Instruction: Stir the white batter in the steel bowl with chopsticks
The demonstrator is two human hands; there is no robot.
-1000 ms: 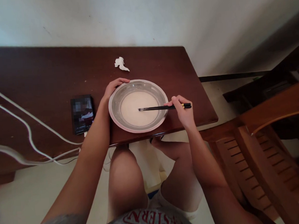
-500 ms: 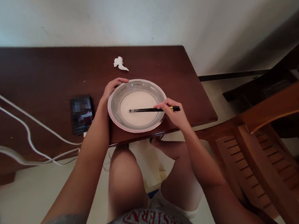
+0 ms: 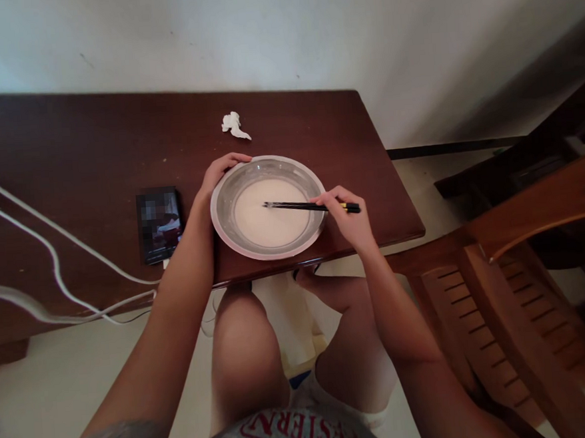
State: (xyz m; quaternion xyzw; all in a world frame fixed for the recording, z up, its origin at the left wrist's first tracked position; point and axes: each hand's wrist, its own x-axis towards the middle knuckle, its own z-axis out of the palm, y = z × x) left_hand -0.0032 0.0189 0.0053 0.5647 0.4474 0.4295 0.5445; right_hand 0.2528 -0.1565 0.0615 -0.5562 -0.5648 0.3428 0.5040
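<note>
A wide metal bowl (image 3: 225, 214) sits near the table's front edge, with a pale, milky liquid (image 3: 268, 231) in its bottom. My left hand (image 3: 219, 173) curls round the bowl's left rim, its fingers lying along the far left side. In my right hand (image 3: 348, 216), at the bowl's right rim, is a pair of black chopsticks (image 3: 296, 206) with yellow marks near the grip end. They point left over the bowl, and their tips are coated white. Whether the tips touch the liquid I cannot tell.
A crumpled white tissue (image 3: 234, 125) lies behind the bowl on the dark wooden table (image 3: 67, 148). Left of my forearm is a phone (image 3: 160, 225) with a lit screen, and white cables (image 3: 58, 262) run across the table there. A wooden chair (image 3: 477, 286) stands at the right.
My right hand has shifted slightly right with the chopsticks. Their tips have moved right and toward the far side of the bowl. My left hand and the bowl stay in place.
</note>
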